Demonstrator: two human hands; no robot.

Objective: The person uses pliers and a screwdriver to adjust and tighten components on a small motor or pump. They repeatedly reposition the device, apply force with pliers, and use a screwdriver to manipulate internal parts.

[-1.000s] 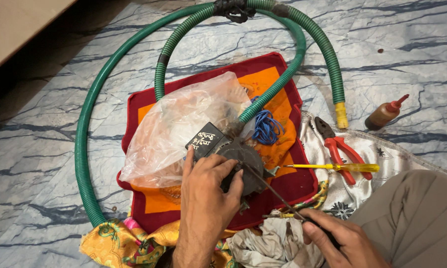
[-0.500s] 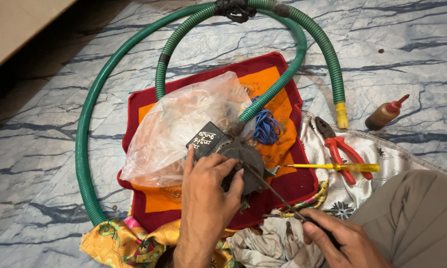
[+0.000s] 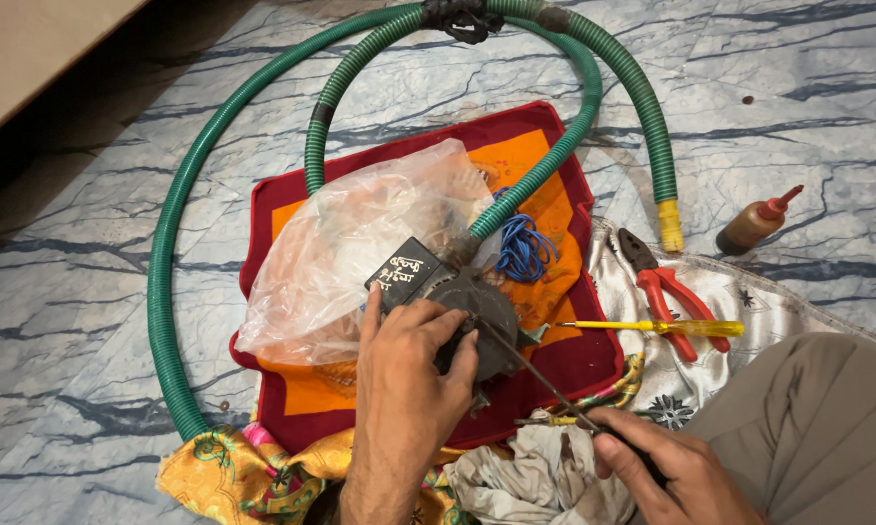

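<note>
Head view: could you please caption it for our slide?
Left hand steadies a dark round pump on a red mat; right hand works a screwdriver against it.

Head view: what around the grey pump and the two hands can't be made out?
- Grey pump: its near side is covered by the left hand.
- Screwdriver: handle buried in the right hand; tip contact too small.
- Plastic bag: contents blurred by film.
- Green hose: loop cut by top edge.

Head view under soft, even indoor light; colours read clearly; a deep shadow darkens the upper left corner of the floor [image 3: 88,292]; faint sheen on the clear plastic bag [image 3: 350,253]; focus sharp throughout; slight wide-angle stretch toward the edges.
</note>
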